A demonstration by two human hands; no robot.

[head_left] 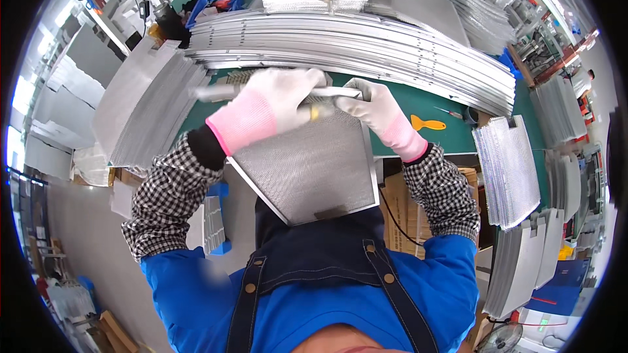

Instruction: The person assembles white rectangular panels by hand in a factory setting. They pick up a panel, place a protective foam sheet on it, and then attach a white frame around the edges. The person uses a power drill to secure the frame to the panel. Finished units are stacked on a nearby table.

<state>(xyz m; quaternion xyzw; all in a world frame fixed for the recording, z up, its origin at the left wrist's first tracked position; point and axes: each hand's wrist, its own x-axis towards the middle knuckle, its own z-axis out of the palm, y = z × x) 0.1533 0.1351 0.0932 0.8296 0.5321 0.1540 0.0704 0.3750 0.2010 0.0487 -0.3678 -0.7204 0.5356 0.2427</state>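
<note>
From where I stand, the left hand [281, 97] is on top of a thin silver bar [212, 93]. It is blurry, so I cannot tell how tight its fingers are. The bar seems to run left to right under that hand, across the far edge of one grey mesh panel [304, 170]. The panel stretches from both hands to the near side, by the apron [314, 240]. The right hand [371, 106] pinches the bar's right end, so the left hand is nearer the bar's middle.

Now I count, left to right: one pile of mesh sheets [147, 101] on the far left, one bundle of long silver strips [353, 46] on the far side, too many to count, one yellow scraper [428, 123], one little screwdriver [448, 112], and one shiny stack [507, 170] at the right.
</note>
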